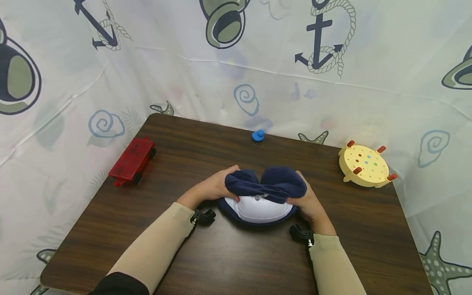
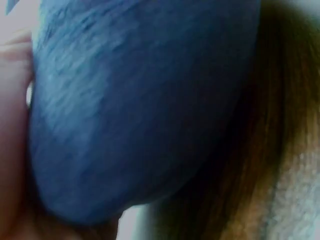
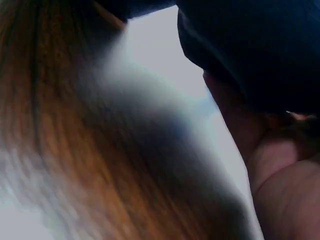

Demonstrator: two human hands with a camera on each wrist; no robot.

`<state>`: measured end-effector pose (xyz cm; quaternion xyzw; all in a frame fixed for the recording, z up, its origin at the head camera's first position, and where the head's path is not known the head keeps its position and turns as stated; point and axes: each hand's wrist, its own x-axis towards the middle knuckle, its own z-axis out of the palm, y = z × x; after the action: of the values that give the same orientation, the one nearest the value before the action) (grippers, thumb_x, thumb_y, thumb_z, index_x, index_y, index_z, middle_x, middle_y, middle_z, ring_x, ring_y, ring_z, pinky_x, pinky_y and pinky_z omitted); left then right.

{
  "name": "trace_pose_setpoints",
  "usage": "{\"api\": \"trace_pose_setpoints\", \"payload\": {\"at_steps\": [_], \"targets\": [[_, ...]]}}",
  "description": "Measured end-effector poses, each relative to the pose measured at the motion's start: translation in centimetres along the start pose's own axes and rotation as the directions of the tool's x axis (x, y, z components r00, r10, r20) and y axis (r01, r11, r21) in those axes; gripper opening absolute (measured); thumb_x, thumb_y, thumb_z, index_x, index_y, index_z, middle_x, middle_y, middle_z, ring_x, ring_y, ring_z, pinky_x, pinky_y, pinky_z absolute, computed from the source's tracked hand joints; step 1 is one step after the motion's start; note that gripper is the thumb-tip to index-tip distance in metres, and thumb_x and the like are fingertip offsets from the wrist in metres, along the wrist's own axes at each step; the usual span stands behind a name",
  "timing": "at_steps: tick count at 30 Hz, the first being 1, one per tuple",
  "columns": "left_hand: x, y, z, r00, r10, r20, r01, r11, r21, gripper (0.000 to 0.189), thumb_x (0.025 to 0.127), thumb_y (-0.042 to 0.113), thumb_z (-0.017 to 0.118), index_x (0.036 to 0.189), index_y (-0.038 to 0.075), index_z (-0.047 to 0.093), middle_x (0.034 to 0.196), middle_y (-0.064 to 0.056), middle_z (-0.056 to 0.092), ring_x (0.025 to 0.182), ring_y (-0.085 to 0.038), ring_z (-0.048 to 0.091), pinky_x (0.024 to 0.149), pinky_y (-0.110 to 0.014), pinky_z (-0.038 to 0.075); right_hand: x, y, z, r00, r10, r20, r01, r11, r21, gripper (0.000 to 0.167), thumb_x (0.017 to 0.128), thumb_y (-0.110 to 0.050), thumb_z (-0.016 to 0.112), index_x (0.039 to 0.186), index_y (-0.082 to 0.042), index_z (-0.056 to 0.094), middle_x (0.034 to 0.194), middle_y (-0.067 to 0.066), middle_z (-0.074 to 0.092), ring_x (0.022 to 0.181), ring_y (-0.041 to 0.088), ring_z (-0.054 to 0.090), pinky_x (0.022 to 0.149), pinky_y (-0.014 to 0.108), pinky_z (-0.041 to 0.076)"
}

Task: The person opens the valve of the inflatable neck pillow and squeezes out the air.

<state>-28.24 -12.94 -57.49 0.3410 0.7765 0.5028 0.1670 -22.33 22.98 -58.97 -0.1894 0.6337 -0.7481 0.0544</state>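
A white fabric backdrop (image 1: 177, 71) printed with anchors, shells and starfish hangs behind and beside a brown wood-grain table (image 1: 236, 262). A person's arms, in beige sleeves (image 1: 155, 241), reach in from the near edge. Between them, at mid-table, is a soft navy-and-white item (image 1: 267, 209), its rounded navy parts folded over a white panel edged in navy; whether its lower edge touches the table cannot be told. The left hand (image 1: 212, 186) grips one side, thumb in front, fingers largely hidden behind; the right hand (image 1: 309, 205) holds the opposite side, its thumb also on the front. The wrist views, blurred, show the navy fabric close up against both hands. Near the far right corner sits a round yellow toy (image 1: 364, 164), speckled with coloured dots and bearing red pegs. A translucent red toy cart (image 1: 132, 160) with dark wheels stands by the left edge. A black wrist mount (image 1: 204, 217) shows below each hand. At the far edge is a small blue knob (image 1: 258, 135); a clear toggle (image 1: 262, 196) lies across the item's front.
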Motion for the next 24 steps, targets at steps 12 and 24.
{"api": "trace_pose_setpoints", "payload": {"at_steps": [12, 24], "targets": [[0.0, -0.1, 0.4, 0.988, -0.009, -0.154, 0.003, 0.999, -0.044, 0.132, 0.062, 0.052, 0.107, 0.166, 0.02, 0.033, 0.164, -0.013, 0.047, 0.149, -0.032, 0.049, 0.126, -0.052, 0.036, 0.1, -1.1, 0.6, 0.977, 0.101, -0.188, -0.08, 0.99, 0.115, 0.074, 0.091, 0.005, 0.082, 0.155, -0.017, 0.054, 0.147, 0.0, 0.065, 0.133, 0.015, 0.064, 0.108, 0.026, 0.054], [0.1, 0.6, 0.6, 0.991, -0.03, -0.131, 0.03, 1.0, 0.002, 0.085, 0.067, 0.02, 0.107, 0.137, 0.024, 0.059, 0.137, 0.0, 0.068, 0.128, -0.021, 0.064, 0.114, -0.049, 0.049, -0.5, -0.5, -0.2, 0.967, 0.104, -0.233, -0.093, 0.994, 0.057, 0.08, 0.078, 0.015, 0.079, 0.147, -0.021, 0.06, 0.137, -0.011, 0.07, 0.127, 0.007, 0.064, 0.109, 0.02, 0.051]]}}
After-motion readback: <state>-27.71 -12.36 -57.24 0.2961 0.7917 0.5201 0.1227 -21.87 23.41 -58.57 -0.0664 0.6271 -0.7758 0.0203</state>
